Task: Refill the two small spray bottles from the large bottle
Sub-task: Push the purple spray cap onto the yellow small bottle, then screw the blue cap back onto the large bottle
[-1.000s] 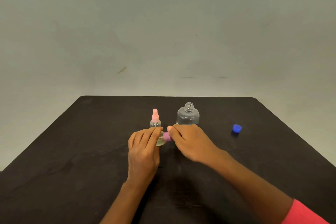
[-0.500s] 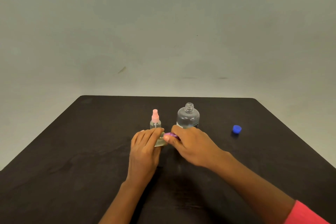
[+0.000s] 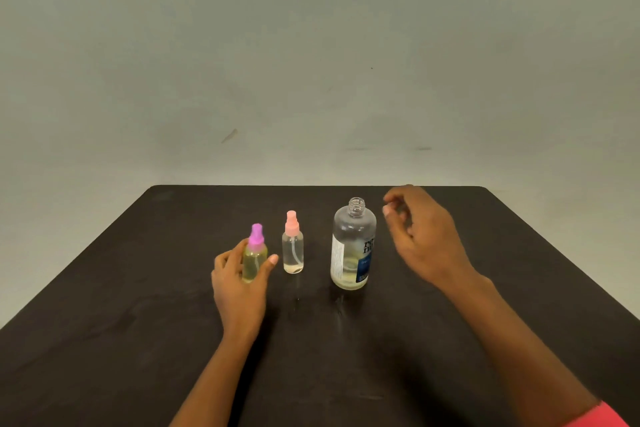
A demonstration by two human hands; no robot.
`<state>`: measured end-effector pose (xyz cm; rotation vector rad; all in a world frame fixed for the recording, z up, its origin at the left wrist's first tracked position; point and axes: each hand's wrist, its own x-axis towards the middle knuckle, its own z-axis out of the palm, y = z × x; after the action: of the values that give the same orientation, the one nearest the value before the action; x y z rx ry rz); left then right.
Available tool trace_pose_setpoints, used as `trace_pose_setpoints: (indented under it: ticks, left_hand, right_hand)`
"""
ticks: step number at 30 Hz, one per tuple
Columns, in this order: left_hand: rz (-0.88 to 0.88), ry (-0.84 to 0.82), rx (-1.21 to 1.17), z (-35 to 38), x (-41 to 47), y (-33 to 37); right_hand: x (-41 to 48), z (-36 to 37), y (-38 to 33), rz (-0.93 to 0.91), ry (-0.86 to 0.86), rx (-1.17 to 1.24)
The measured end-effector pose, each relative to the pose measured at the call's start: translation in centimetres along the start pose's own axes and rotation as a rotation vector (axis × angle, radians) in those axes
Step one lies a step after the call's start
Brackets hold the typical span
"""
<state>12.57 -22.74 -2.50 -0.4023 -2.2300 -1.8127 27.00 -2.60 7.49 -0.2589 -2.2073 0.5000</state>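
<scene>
Purple-capped spray bottle — upright between left hand fingers.

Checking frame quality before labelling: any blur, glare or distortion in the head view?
Head view: right hand is motion-blurred at the fingertips; left hand and the purple-capped spray bottle are sharp. Lighting is soft, shadows faint. Slight sheen on the dark table near the large bottle. Wide-angle lens splays the table edges.
</scene>
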Motion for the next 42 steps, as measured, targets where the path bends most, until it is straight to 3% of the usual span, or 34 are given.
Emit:
trace_pose_setpoints:
  ticks: [12, 21, 25, 28, 31, 35, 42]
  left_hand:
    - [-0.053, -0.016, -0.004, 1.6, 1.8, -0.4]
    - [-0.046, -0.029, 0.016, 1.4, 1.8, -0.8]
    - [0.067, 0.065, -0.012, 1.3, 1.1, 0.1]
    - [0.323, 0.100, 0.012, 1.4, 0.1, 0.6]
    - [0.569, 0.037, 0.075, 1.9, -1.0, 1.2]
    - [0.716, -0.103, 0.054, 3.9, -2.6, 2.8]
    - [0.436, -0.350, -0.037, 7.4, -3.9, 7.0]
  right_hand:
    - [-3.3, 1.3, 8.6, 0.481, -0.017, -0.408]
    - [-5.1, 2.5, 11.1, 0.617, -0.147, -0.337]
    - [-5.1, 2.6, 11.0, 0.605, -0.225, -0.385]
    - [-5.3, 2.6, 10.8, 0.574, -0.207, -0.399]
    - [-5.4, 2.5, 10.6, 0.516, -0.163, -0.371]
    - [-5.4, 2.4, 10.4, 0.516, -0.121, -0.280]
    - [-5.5, 2.1, 10.6, 0.593, 0.010, -0.145]
